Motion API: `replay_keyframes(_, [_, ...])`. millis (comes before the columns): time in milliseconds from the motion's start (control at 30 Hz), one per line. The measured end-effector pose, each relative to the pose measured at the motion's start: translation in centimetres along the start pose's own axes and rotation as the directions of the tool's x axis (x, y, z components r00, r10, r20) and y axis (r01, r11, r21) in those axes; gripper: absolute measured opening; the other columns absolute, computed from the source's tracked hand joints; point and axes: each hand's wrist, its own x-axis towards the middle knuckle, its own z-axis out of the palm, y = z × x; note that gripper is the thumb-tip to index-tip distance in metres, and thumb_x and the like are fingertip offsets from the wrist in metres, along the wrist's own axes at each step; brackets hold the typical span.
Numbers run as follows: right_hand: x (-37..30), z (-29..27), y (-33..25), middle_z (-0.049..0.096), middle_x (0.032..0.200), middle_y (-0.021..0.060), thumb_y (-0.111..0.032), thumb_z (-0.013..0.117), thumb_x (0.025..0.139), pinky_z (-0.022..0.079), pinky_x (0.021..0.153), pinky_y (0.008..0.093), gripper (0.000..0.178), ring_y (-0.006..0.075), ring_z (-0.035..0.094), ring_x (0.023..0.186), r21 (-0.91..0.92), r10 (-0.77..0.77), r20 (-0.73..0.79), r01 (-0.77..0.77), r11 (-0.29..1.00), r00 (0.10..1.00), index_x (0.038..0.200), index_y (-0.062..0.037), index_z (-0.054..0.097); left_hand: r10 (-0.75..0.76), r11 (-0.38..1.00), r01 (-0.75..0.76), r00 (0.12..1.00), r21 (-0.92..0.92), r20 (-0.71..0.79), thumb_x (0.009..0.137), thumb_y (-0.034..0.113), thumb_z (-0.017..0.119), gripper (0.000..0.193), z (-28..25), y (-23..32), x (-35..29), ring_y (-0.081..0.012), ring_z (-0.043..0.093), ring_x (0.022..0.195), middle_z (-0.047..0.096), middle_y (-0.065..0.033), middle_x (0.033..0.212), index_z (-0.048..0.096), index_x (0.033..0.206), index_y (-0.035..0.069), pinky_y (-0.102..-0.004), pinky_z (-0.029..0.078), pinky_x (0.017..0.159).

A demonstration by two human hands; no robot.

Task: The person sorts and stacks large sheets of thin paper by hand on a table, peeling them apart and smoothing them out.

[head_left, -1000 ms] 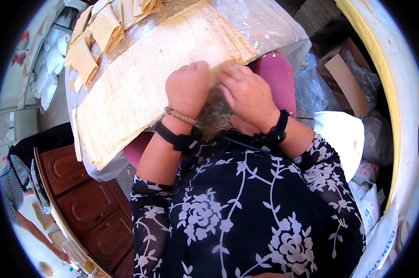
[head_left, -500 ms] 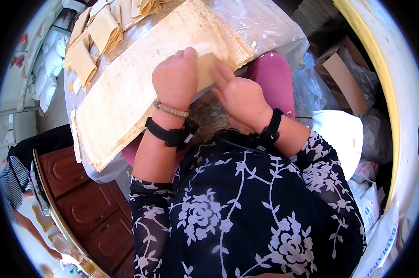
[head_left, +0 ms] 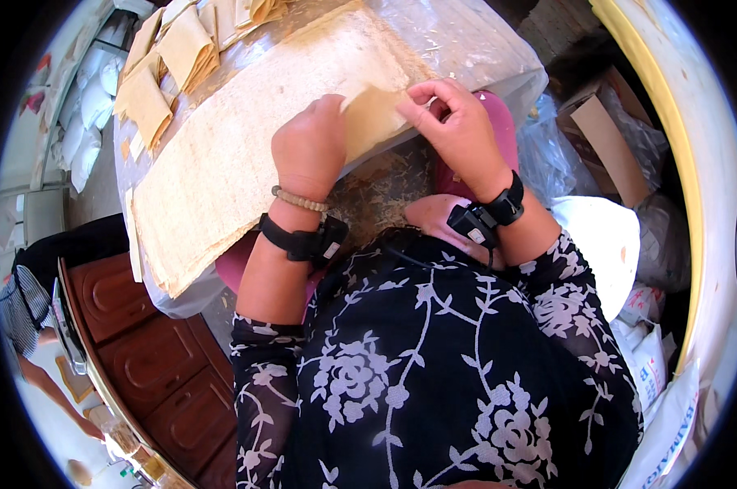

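Observation:
A broad stack of thin pale tan sheets (head_left: 222, 163) lies slantwise on a plastic-covered table (head_left: 442, 37). At its near edge, a smaller, smoother golden-tan sheet (head_left: 371, 121) stretches between my hands. My left hand (head_left: 310, 145) is closed at the left side of this sheet, fingertips mostly hidden behind the knuckles. With thumb and forefinger, my right hand (head_left: 454, 124) pinches the sheet's right edge, the other fingers curled. Folded tan sheets (head_left: 185, 49) are piled beyond the stack at the far left. The sheets' material is not certain.
Brown cabinet doors (head_left: 152, 354) stand at the lower left, with another person's arm (head_left: 59, 399) beyond them. To the right are an open cardboard box (head_left: 609, 143), clear plastic bags (head_left: 540, 151) and a white sack (head_left: 601, 244). Tan scraps litter the floor (head_left: 385, 183).
My right hand has moved right and slightly up, turning from extended fingers to a pinch at the sheet's edge. My left hand has shifted little, and more of the golden-tan sheet shows.

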Motion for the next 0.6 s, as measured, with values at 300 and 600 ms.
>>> replay_keyframes(300, [1.0,2.1,3.1,0.06,0.076,0.0046,-0.019,0.073,0.086,0.046,0.065,0.0263,0.024,0.0108,0.056,0.068,-0.054,-0.07,-0.037,0.068,0.996,0.997,0.094,0.0025,0.066,0.05,0.998,-0.052,0.998,0.03,0.049,0.091,0.018,0.061,0.009,-1.1,0.5,0.8,-0.0302,0.068,0.068,0.069,-0.0095,0.079,0.066,0.098,0.014,-0.0405,0.053,0.058])
replay_keyframes(600, [1.5,2.1,1.0,0.063,0.086,0.0168,-0.022,0.062,0.09,0.049,0.07,0.0469,0.019,0.0389,0.061,0.085,-0.247,-0.154,0.007,0.151,0.957,0.988,0.087,-0.0041,0.065,0.295,0.95,-0.283,0.953,0.135,-0.073,0.086,0.017,0.064,0.016,-1.0,3.5,3.1,-0.0209,0.068,0.094,0.071,0.0005,0.107,0.068,0.101,0.018,-0.0334,0.056,0.072])
